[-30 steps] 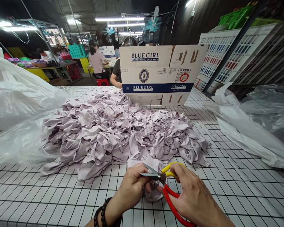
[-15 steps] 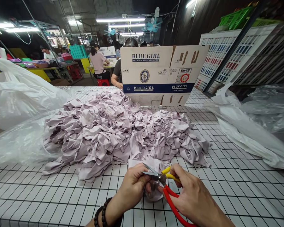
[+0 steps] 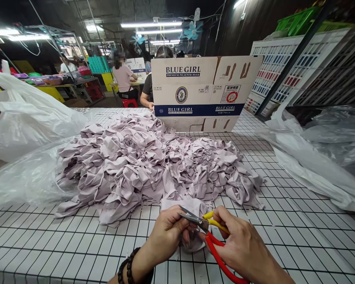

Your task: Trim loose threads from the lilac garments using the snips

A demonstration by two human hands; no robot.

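My left hand (image 3: 165, 232), with a dark bead bracelet on the wrist, pinches a small pale lilac fabric piece (image 3: 192, 207) at the near edge of the table. My right hand (image 3: 242, 248) grips scissors (image 3: 208, 230) with one yellow and one red handle. Their metal blades point left, slightly apart, at the fabric beside my left fingers. Just beyond my hands lies a large heap of lilac fabric pieces (image 3: 142, 165).
The table (image 3: 47, 244) has a white top with a black grid. A Blue Girl cardboard box (image 3: 201, 92) stands behind the heap. Clear plastic bags lie at the left (image 3: 26, 118) and right (image 3: 319, 154). People sit at tables in the background.
The scissor handles have drawn closer together, narrowing the blades on the fabric. Both hands stay in nearly the same place.
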